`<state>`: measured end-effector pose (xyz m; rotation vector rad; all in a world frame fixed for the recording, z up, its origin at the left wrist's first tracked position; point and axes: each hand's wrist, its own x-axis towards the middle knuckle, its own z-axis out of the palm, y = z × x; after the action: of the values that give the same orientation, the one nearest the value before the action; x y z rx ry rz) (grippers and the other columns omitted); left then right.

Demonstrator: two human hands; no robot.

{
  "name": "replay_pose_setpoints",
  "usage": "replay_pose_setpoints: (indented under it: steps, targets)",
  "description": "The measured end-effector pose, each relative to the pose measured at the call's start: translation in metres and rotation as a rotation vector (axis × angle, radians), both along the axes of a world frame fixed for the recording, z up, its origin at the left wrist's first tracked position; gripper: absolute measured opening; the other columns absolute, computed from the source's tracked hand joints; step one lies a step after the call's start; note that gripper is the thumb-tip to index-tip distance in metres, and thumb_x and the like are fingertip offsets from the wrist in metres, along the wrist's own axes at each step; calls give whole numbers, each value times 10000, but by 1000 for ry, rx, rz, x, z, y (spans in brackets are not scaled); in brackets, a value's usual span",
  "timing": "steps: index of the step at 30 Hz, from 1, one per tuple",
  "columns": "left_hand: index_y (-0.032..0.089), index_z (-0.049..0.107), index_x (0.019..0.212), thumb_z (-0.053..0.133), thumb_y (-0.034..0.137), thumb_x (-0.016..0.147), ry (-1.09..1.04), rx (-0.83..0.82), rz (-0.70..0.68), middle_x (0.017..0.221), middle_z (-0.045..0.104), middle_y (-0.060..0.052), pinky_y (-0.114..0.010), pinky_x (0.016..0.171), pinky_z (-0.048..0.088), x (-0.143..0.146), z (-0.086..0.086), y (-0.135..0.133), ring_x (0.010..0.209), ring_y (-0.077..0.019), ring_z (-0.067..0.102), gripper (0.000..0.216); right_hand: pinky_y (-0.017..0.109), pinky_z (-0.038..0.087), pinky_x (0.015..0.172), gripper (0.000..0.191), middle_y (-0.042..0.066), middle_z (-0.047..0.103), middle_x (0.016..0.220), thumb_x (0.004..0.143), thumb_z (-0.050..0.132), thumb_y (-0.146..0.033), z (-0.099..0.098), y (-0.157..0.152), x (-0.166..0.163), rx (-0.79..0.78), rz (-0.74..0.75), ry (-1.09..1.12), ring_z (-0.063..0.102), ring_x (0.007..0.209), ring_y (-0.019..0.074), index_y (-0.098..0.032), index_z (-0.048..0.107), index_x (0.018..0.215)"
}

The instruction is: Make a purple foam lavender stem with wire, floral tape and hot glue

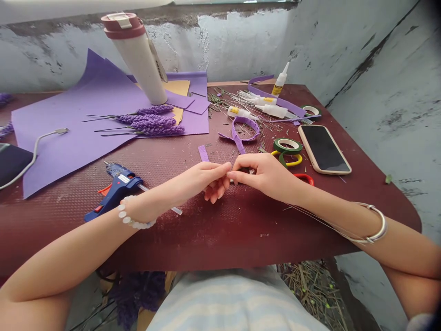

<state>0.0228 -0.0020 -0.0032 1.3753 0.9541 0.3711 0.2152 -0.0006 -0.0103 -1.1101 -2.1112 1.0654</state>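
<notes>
Both hands meet above the near middle of the table. My left hand [206,181] is closed, thumb against fingers, its fingertips touching those of the other hand. In a pinch, my right hand [263,174] holds something small, mostly hidden by the fingers. Thin pale wires [313,219] run out below the right wrist toward the bracelet; whether the fingers grip them I cannot tell. Just beyond the left hand lies a short purple strip [203,153]. A looped purple strip [237,134] curls behind the right hand.
A blue glue gun [122,184] lies left of the hands. Behind are purple sheets [65,124], purple flower stems [151,124] and a tumbler [138,59]. To the right are glue bottles [272,110], green tape [287,145], scissors [305,178] and a phone [324,148].
</notes>
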Motion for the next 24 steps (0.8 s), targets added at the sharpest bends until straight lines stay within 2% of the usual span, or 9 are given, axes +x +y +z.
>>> replay_pose_setpoints:
  steps: [3, 7, 14, 19, 24]
  targets:
    - [141, 543, 671, 489, 414, 933, 16, -2, 2, 548, 508, 28, -188, 467, 353, 0, -1, 2, 455, -64, 466, 383, 238, 323, 615, 262, -5, 570, 677, 879, 588, -358, 1, -1, 0, 52, -5, -51, 468, 646, 104, -145, 658, 744]
    - [132, 575, 705, 514, 331, 928, 35, 40, -6, 610, 590, 9, -185, 505, 399, -2, 0, 6, 491, -65, 516, 305, 232, 307, 553, 386, -6, 563, 646, 876, 567, -485, 1, 2, 2, -111, 19, 12, 437, 587, 89, -135, 674, 756]
    - [123, 615, 755, 535, 325, 925, 36, 111, -52, 692, 658, -1, -189, 531, 402, -5, 6, 8, 524, -59, 537, 276, 206, 244, 425, 405, -35, 438, 545, 852, 602, -501, -3, 6, 4, -431, 54, 183, 328, 474, 56, -122, 648, 717]
    - [120, 600, 794, 541, 304, 923, 16, 141, -42, 776, 681, -1, -185, 535, 385, -5, 6, 8, 540, -47, 539, 231, 190, 216, 417, 377, -34, 410, 523, 847, 631, -462, -6, 9, 5, -562, 76, 267, 306, 484, 55, -115, 658, 702]
    - [114, 613, 839, 551, 318, 915, 6, 162, -28, 830, 693, -16, -186, 556, 383, -6, 5, 7, 554, -41, 533, 226, 190, 216, 421, 361, 5, 500, 616, 845, 638, -446, -4, 11, 7, -600, 80, 285, 326, 507, 52, -105, 667, 733]
